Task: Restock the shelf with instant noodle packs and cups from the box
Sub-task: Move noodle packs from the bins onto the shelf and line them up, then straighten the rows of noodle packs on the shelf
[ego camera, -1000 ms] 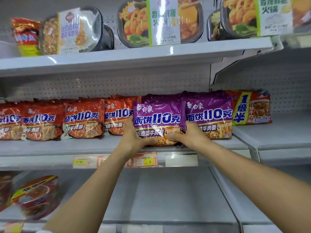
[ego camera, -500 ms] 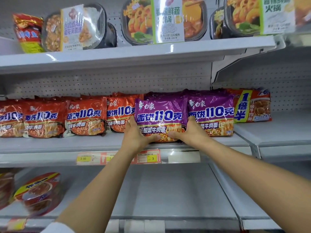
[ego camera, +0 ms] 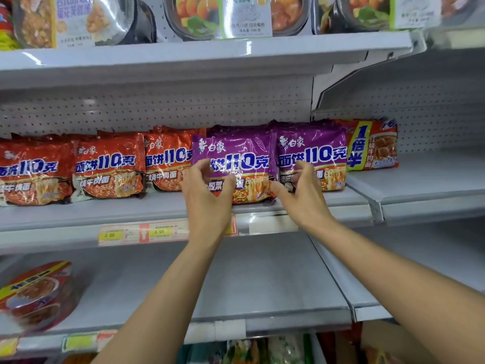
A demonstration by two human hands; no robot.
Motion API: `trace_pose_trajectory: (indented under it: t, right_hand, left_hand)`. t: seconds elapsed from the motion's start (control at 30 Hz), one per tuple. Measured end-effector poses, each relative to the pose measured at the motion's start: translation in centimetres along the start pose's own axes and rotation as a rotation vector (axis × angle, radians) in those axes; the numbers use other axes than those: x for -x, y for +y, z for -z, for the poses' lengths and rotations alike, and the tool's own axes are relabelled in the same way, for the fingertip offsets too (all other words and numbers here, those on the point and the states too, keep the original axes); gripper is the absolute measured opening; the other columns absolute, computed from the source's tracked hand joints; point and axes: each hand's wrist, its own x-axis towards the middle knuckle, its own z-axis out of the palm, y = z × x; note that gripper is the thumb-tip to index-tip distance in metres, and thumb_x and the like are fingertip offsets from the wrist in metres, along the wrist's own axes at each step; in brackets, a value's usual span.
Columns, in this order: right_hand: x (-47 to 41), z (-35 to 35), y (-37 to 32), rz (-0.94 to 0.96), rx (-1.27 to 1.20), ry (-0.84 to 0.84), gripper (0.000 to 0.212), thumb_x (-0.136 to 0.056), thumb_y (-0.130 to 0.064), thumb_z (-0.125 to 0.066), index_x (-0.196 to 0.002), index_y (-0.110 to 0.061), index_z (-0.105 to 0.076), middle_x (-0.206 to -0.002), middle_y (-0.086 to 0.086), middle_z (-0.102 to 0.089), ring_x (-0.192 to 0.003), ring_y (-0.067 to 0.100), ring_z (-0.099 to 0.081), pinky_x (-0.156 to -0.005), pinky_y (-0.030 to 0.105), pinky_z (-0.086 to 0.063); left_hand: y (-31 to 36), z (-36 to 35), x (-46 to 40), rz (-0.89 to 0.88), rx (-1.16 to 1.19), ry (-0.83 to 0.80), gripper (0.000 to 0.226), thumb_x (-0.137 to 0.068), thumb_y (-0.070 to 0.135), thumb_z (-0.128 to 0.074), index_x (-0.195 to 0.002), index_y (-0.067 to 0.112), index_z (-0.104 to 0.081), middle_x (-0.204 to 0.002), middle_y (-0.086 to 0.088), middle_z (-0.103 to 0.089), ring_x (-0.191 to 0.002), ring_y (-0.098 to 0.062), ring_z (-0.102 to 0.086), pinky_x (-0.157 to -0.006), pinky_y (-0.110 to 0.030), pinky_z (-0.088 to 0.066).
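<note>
The middle shelf (ego camera: 78, 216) carries most of what has been stocked: a row of red noodle packs (ego camera: 110, 169) runs from its left end toward the centre, then two stacks of purple packs, then an orange pack (ego camera: 372, 145) at the right end by the shelf's corner. The front purple pack (ego camera: 236, 158) stands upright near the front edge, leaning on those behind it, and looks placed. Just beside it on the right stands the second purple pack (ego camera: 312, 151).

The lower shelf (ego camera: 262, 279) is largely bare, with only a red noodle bowl (ego camera: 34, 292) at its left end, so I judge a good deal of restocking is left. The side shelf (ego camera: 425, 177) to the right also shows bare board. The box is not in view.

The top shelf (ego camera: 199, 51) holds black hotpot trays (ego camera: 236, 14) along its front edge; they overhang nothing in the way.

The left hand (ego camera: 207, 200) hovers before the pack's lower left corner, fingers loosely curled, gripping nothing. The right hand (ego camera: 301, 195) is likewise relaxed at the lower right corner, holding nothing. Price tags (ego camera: 136, 233) sit on the middle shelf's front edge.
</note>
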Motion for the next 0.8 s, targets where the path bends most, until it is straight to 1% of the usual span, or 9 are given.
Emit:
trace_pose_trajectory:
  t: [0.1,0.17,0.23,0.37,0.47,0.57,0.67,0.73,0.8]
  right_hand:
    - [1.8,1.0,1.3,0.095,-0.055,0.12,0.054,-0.093,-0.035,-0.06,-0.138,-0.025,-0.032,-0.125,-0.002,-0.048,-0.114,0.014,-0.047,-0.096,0.045,-0.047]
    - [3.2,1.7,2.2,0.133,-0.089,0.166,0.043,-0.093,-0.029,-0.059,-0.13,-0.028,-0.039,-0.112,-0.005,-0.053,-0.104,0.013,-0.052,-0.086,0.045,-0.051]
    - [4.6,2.5,3.0,0.145,-0.108,0.181,0.036,-0.093,-0.025,-0.057,-0.126,-0.028,-0.043,-0.103,-0.007,-0.055,-0.096,0.012,-0.054,-0.079,0.041,-0.051]
    - [7.2,3.9,5.1,0.113,-0.131,0.148,0.028,-0.095,-0.018,-0.056,-0.122,-0.021,-0.048,-0.093,-0.011,-0.054,-0.084,0.004,-0.053,-0.074,0.031,-0.048]
    - [8.8,5.8,7.2,0.075,-0.077,0.143,0.024,-0.095,-0.017,-0.057,-0.119,-0.019,-0.052,-0.091,-0.014,-0.055,-0.082,0.0,-0.053,-0.073,0.025,-0.046]
    - [11.0,8.7,10.7,-0.003,-0.008,0.117,0.019,-0.095,-0.018,-0.057,-0.114,-0.021,-0.054,-0.088,-0.009,-0.057,-0.081,0.011,-0.058,-0.074,0.035,-0.051]
    - [13.3,11.9,15.0,-0.113,0.026,0.085,0.014,-0.096,-0.016,-0.056,-0.108,-0.023,-0.055,-0.089,-0.001,-0.06,-0.079,0.022,-0.061,-0.075,0.045,-0.053]
    - [14.8,14.0,18.2,-0.205,0.024,0.041,0.013,-0.095,-0.013,-0.057,-0.106,-0.02,-0.057,-0.089,0.005,-0.06,-0.076,0.026,-0.062,-0.073,0.044,-0.054]
    - [16.3,15.5,20.8,-0.275,0.017,-0.003,0.012,-0.094,-0.011,-0.059,-0.103,-0.019,-0.06,-0.083,0.003,-0.06,-0.072,0.026,-0.061,-0.07,0.041,-0.055]
  left_hand:
    - [0.7,-0.7,2.2,0.097,0.217,-0.091,0.03,-0.093,0.024,-0.065,-0.12,0.02,-0.055,-0.101,0.006,-0.062,-0.082,0.001,-0.058,-0.077,-0.02,-0.051]
    - [1.0,-1.2,3.7,0.182,0.352,-0.15,0.023,-0.094,0.019,-0.063,-0.117,0.017,-0.057,-0.092,0.002,-0.064,-0.065,-0.003,-0.058,-0.063,-0.019,-0.05]
    - [1.0,-2.0,5.2,0.257,0.432,-0.21,0.018,-0.096,0.018,-0.06,-0.114,0.016,-0.058,-0.087,-0.005,-0.066,-0.056,-0.009,-0.055,-0.053,-0.019,-0.046]
    - [0.9,-3.6,8.0,0.393,0.511,-0.315,0.011,-0.099,0.017,-0.054,-0.108,0.019,-0.061,-0.077,-0.004,-0.068,-0.053,-0.011,-0.051,-0.049,-0.017,-0.04]
    - [1.3,-5.0,10.3,0.444,0.513,-0.419,0.011,-0.1,0.015,-0.053,-0.105,0.018,-0.062,-0.076,-0.004,-0.066,-0.053,-0.011,-0.05,-0.048,-0.016,-0.038]
    - [1.6,-7.2,14.3,0.509,0.471,-0.601,0.01,-0.1,0.016,-0.053,-0.103,0.02,-0.062,-0.074,0.002,-0.067,-0.055,-0.01,-0.052,-0.047,-0.02,-0.036]
    - [2.0,-10.1,18.7,0.651,0.45,-0.755,0.011,-0.1,0.016,-0.053,-0.104,0.02,-0.062,-0.069,0.008,-0.067,-0.053,-0.008,-0.053,-0.048,-0.022,-0.035]
    - [2.2,-12.7,21.7,0.763,0.449,-0.807,0.011,-0.099,0.015,-0.054,-0.102,0.02,-0.063,-0.07,0.006,-0.068,-0.051,-0.007,-0.053,-0.045,-0.02,-0.036]
    - [1.9,-14.8,24.2,0.867,0.453,-0.827,0.01,-0.099,0.015,-0.055,-0.103,0.017,-0.064,-0.074,0.001,-0.068,-0.05,-0.007,-0.053,-0.043,-0.019,-0.035]
